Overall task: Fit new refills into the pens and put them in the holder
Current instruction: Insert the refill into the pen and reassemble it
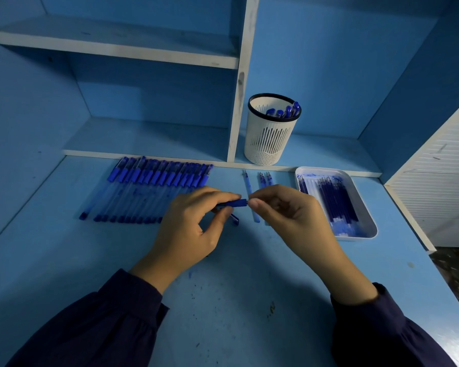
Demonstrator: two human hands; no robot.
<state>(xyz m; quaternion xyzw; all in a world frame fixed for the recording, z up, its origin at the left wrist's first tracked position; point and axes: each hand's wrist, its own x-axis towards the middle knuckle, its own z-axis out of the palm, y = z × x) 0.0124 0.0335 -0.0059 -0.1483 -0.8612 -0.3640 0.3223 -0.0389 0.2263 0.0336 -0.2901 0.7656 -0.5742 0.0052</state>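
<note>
Blue plastic, a pen (232,203) is held just above the desk (223,287) between two hands. The left hand (191,229) grips its barrel and the right hand (284,215) pinches its right end. The white holder (272,139) on the shelf (329,157) contains several capped pens (286,111), and a white tray (366,207) at right holds refills (337,202). The held pen lies level, with its long axis running left to right and its tip towards the right hand.

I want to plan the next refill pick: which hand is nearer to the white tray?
Right. The right hand is just left of the tray, not touching it; the left hand is farther left, gripping the pen.
</note>
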